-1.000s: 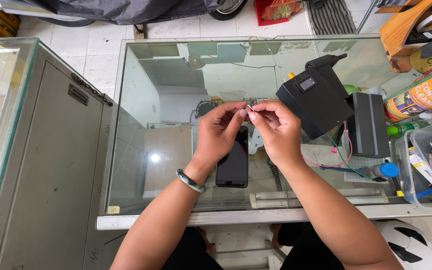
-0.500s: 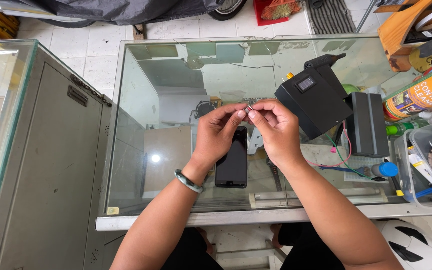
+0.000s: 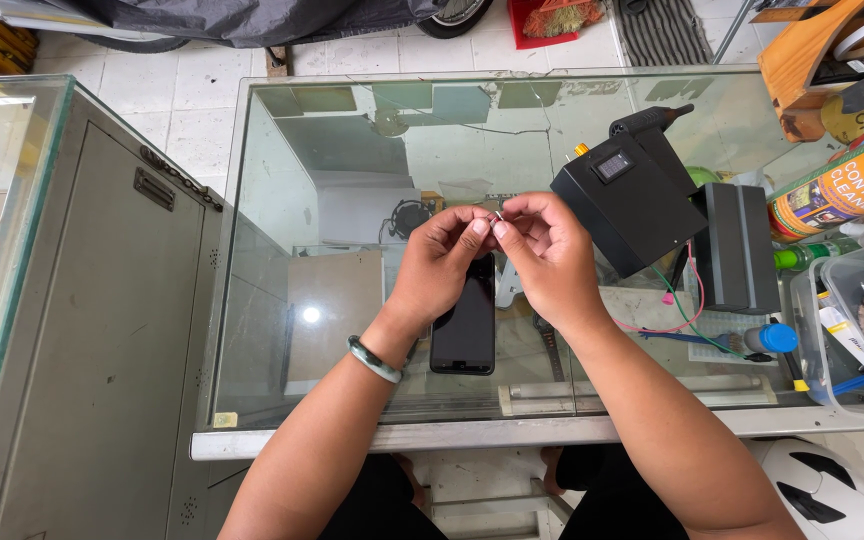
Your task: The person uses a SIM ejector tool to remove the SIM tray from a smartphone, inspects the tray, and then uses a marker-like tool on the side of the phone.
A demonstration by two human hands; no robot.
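Metal bit (image 3: 498, 214), tiny, sits pinched between my left hand (image 3: 444, 262) and right hand (image 3: 544, 255), fingertips pressed together, both raised over the phone (image 3: 465, 325) on the glass table (image 3: 282, 250), wrists angled inward.

Bright, sharp daylight; glassy reflections.

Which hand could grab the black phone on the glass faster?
Probably the left hand. It hangs right above the phone, which lies under its wrist. The right hand sits further to the side. Both pinch a tiny metal piece, so one must let go first.
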